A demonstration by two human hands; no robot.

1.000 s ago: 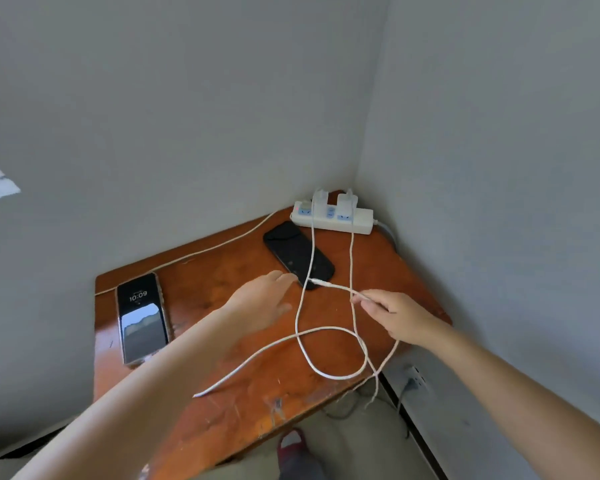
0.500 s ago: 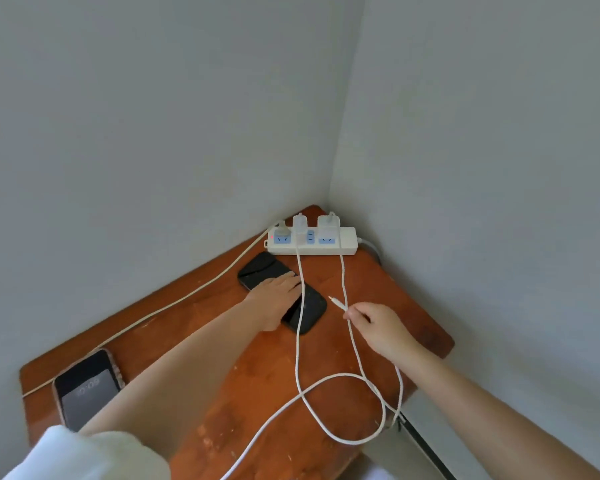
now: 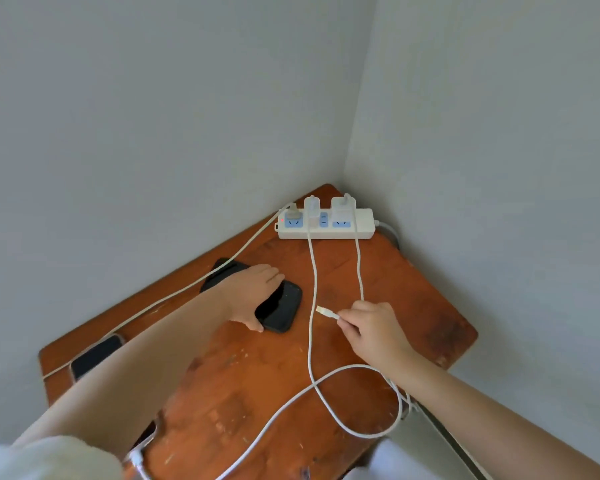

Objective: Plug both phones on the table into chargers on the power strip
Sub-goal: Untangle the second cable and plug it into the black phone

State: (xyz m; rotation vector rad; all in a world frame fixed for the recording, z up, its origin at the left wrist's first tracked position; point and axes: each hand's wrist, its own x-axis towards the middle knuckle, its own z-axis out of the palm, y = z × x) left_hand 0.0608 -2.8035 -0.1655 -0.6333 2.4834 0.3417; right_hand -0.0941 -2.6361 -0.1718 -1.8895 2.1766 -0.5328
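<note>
Two phones on wooden table | left hand flat, clasping black phone, likely steadying its port | right hand pinching charging cable behind connector, aimed at phone, just short | second phone at left edge, apart | chargers seated in power strip

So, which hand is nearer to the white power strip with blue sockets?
Left. The left hand rests on the black phone below the strip; the right hand is further down.
</note>
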